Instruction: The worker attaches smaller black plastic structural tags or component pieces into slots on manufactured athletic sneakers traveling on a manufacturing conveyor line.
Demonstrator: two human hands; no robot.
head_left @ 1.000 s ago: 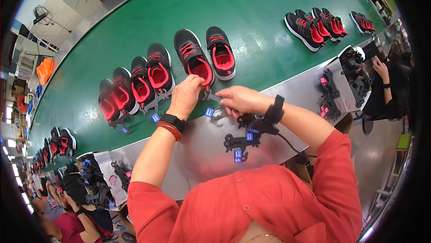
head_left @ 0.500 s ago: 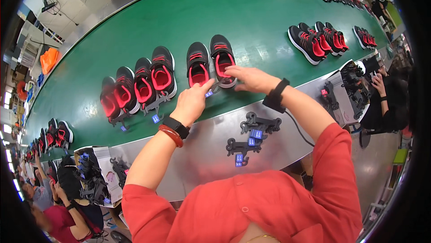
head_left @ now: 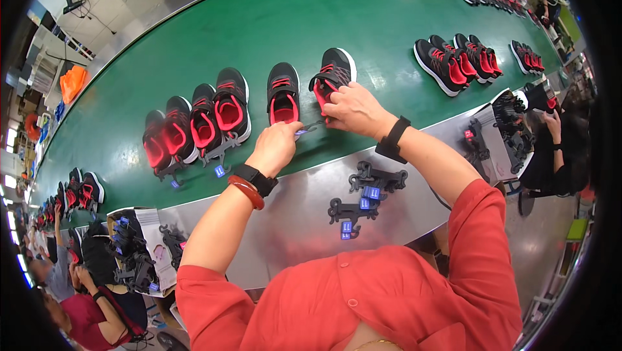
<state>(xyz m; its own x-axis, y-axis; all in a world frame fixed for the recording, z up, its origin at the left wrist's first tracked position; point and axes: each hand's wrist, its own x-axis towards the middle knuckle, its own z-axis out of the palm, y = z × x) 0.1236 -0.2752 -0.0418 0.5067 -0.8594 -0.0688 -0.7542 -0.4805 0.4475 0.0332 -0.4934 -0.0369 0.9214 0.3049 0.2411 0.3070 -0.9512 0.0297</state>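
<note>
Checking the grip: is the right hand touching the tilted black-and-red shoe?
Touching. The head view shows the right hand closed over the tilted shoe, fingers on its heel.

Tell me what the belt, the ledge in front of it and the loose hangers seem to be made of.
Belt: likely rubber or coated fabric, green, smooth, with a soft sheen from the lamps.
Ledge: brushed sheet metal by its grey, dull reflections.
Hangers: probably moulded plastic, matt black, thin with cut-out shapes and small blue tags.
</note>
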